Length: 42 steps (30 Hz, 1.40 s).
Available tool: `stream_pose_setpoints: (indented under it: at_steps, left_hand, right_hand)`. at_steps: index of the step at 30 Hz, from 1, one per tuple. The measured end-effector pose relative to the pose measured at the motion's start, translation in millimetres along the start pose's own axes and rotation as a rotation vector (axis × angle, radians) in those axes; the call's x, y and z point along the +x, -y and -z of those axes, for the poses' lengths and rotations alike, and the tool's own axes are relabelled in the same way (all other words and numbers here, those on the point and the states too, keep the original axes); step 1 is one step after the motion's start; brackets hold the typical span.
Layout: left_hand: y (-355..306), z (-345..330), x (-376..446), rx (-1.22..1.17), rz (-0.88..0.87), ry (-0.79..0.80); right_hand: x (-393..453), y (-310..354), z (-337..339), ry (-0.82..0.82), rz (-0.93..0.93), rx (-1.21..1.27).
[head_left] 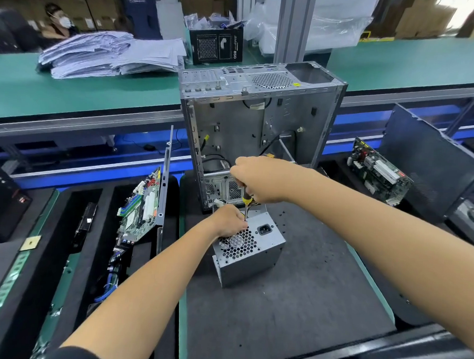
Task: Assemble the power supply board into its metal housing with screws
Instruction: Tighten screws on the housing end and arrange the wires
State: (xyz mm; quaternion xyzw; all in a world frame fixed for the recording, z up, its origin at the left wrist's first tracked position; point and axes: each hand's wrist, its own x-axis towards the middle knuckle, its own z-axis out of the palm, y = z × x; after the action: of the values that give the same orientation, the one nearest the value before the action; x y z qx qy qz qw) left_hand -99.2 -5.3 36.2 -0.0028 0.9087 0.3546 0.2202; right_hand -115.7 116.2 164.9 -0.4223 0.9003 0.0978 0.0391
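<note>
Currently the power supply housing (247, 248) stands on the dark mat (292, 305) of the tabletop, before the open PC case (258, 120). A screwdriver (246, 204) is gripped in the curled right hand (260, 180), tip at the top edge; the left hand (228, 220) is curled over the housing corner. Shaft should be kept square to the screw, pressure steady, housing braced.
</note>
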Motion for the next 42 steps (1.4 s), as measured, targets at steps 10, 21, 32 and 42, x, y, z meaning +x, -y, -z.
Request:
stream_pose_setpoints:
  at_steps: [10,21,32,42]
  left_hand:
    - [6.4,-1.4,4.0,-0.088,-0.004,-0.038]
    - [11.1,-1.6,6.0,-0.119,-0.023,-0.029]
    - [11.3,-1.3,6.4,-0.104,-0.030,-0.011]
    - [10.6,-1.4,6.9,-0.102,-0.028,-0.012]
  right_hand:
    - [3.8,3.6,-7.8,-0.154,-0.118,-0.176]
    - [4.3,2.3,-5.4,-0.046,-0.094,0.003]
    - [4.0,2.5,-2.7,0.045,-0.107,0.016]
    - [5.5,1.8,-10.2,-0.154,-0.124,-0.026]
